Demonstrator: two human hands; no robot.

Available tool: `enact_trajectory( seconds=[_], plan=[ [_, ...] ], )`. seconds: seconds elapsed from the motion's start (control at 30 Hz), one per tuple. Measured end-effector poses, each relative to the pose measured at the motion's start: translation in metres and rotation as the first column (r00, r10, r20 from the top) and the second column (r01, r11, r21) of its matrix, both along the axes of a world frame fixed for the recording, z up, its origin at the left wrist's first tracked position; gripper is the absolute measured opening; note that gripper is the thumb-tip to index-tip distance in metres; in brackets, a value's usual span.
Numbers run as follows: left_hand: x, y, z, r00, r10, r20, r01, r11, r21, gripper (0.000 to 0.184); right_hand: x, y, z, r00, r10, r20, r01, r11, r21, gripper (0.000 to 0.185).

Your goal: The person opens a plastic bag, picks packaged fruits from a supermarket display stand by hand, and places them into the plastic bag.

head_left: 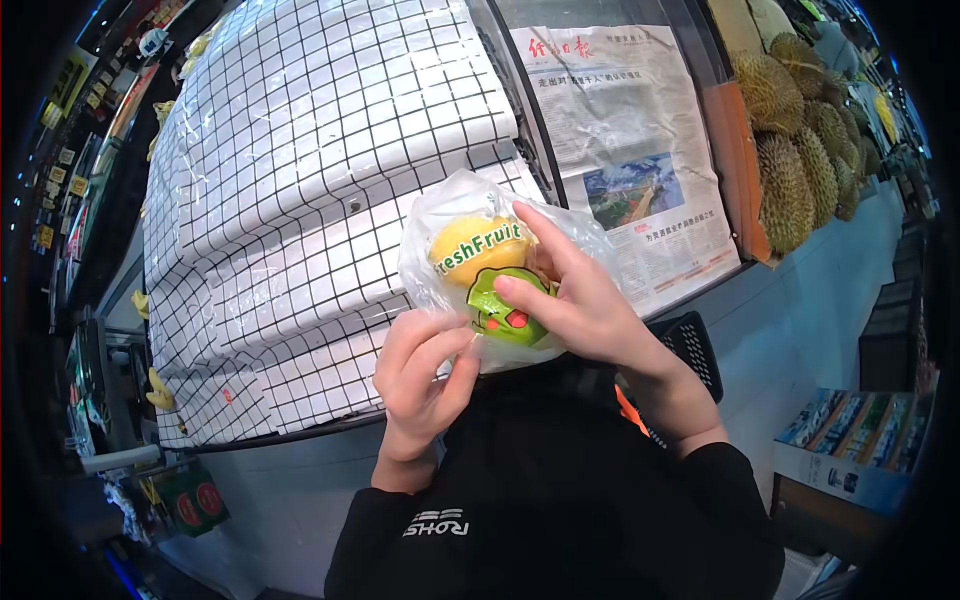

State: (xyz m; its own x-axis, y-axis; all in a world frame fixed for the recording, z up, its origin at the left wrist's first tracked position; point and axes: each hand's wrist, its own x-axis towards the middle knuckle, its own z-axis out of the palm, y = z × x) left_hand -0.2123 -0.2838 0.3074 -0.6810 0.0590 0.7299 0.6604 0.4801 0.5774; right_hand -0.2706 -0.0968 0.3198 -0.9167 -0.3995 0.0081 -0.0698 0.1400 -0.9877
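Observation:
A clear plastic bag [428,222] printed with "FreshFruit" and a green cartoon face is between my hands, in front of my chest. Through the plastic shows a round yellow fruit [452,258]; I cannot make out its kind. My right hand [575,295] grips the bag from the right, thumb over the green print and index finger along the upper side. My left hand [425,375] pinches the bag's lower left edge between thumb and fingertips. The bag's far side and whatever lies beneath the print are hidden.
A white checked cloth [330,120] covers the stepped stand ahead and to the left. Newspaper [640,130] lies on the surface to the right, with several durians [785,180] beyond it. A black perforated basket [690,350] is by my right forearm, and boxed goods [850,440] stand lower right.

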Motion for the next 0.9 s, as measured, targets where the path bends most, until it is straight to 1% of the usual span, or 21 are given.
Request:
enact_trajectory(
  seconds=[0.03,0.07,0.13,0.17,0.2,0.27,0.33,0.4,0.43,0.47,0.5,0.53,0.6,0.67,0.73,0.8,0.87,0.9],
  plan=[
    [0.001,-0.003,-0.001,1.000,-0.004,-0.021,0.004,1.000,-0.012,0.022,0.002,-0.002,-0.011,1.000,-0.012,0.027,0.015,0.993,-0.113,0.070],
    [0.001,-0.005,-0.004,1.000,-0.006,-0.022,0.006,1.000,-0.009,0.022,0.003,-0.001,-0.014,1.000,-0.014,0.026,0.017,0.994,-0.111,0.070],
    [0.001,-0.008,-0.011,0.997,-0.055,-0.052,0.056,0.998,0.036,0.029,0.002,0.006,-0.016,0.989,-0.018,0.149,0.038,0.991,-0.130,0.068],
    [0.002,-0.010,-0.012,0.996,-0.062,-0.060,0.064,0.998,0.027,0.032,0.000,0.010,-0.015,0.975,-0.020,0.222,0.050,0.990,-0.130,0.069],
    [0.001,-0.009,-0.011,0.997,-0.060,-0.058,0.062,0.998,0.031,0.032,-0.002,0.008,-0.013,0.974,-0.019,0.224,0.048,0.991,-0.125,0.069],
    [-0.006,-0.005,-0.006,0.991,-0.080,-0.108,0.084,0.996,0.035,0.034,-0.007,0.005,-0.010,0.989,-0.050,0.142,0.052,0.999,-0.013,0.070],
    [-0.016,-0.005,-0.005,0.990,-0.107,-0.090,0.112,0.992,0.052,0.035,-0.010,0.000,-0.014,0.995,-0.022,0.092,0.016,0.998,0.064,0.065],
    [-0.020,-0.005,-0.006,0.987,-0.143,-0.074,0.149,0.986,0.071,0.036,-0.008,-0.011,-0.004,0.999,0.005,-0.048,0.013,0.927,0.375,0.067],
    [-0.021,-0.006,-0.006,0.979,-0.195,-0.061,0.201,0.974,0.101,0.036,-0.007,-0.014,-0.005,0.999,0.001,-0.039,0.016,0.909,0.417,0.068],
    [-0.023,-0.007,-0.006,0.968,-0.245,-0.050,0.250,0.959,0.132,0.036,-0.006,-0.015,-0.001,0.999,-0.008,-0.038,0.023,0.909,0.416,0.068],
    [-0.022,-0.008,-0.007,0.967,-0.251,-0.050,0.256,0.958,0.132,0.036,-0.005,-0.016,0.008,0.992,0.021,-0.124,0.056,0.806,0.589,0.067],
    [-0.019,-0.009,-0.008,0.966,-0.250,-0.072,0.258,0.955,0.146,0.036,-0.005,-0.017,0.012,0.978,0.069,-0.199,0.103,0.671,0.734,0.066],
    [-0.012,-0.012,-0.010,0.965,-0.247,-0.089,0.258,0.953,0.160,0.035,-0.004,-0.014,0.010,0.974,0.061,-0.220,0.121,0.678,0.725,0.066],
    [-0.009,-0.013,-0.011,0.946,-0.309,-0.097,0.323,0.925,0.202,0.033,-0.007,-0.011,0.011,0.967,0.061,-0.247,0.140,0.683,0.717,0.065],
    [-0.012,-0.013,-0.016,0.941,-0.319,-0.110,0.336,0.918,0.211,0.032,-0.005,-0.009,0.016,0.985,0.107,-0.134,0.007,0.756,0.654,0.066],
    [-0.016,-0.017,-0.015,0.915,-0.402,0.028,0.389,0.900,0.195,0.027,-0.005,-0.007,0.014,0.986,0.113,-0.119,-0.010,0.764,0.645,0.063],
    [-0.017,-0.022,-0.017,0.920,-0.390,0.039,0.375,0.905,0.199,0.025,-0.003,-0.002,0.007,0.962,0.081,-0.259,0.098,0.787,0.610,0.057],
    [-0.017,-0.024,-0.018,0.925,-0.378,0.046,0.361,0.909,0.206,0.023,-0.001,0.003,0.009,0.963,0.079,-0.257,0.098,0.788,0.607,0.057]
  ],
)
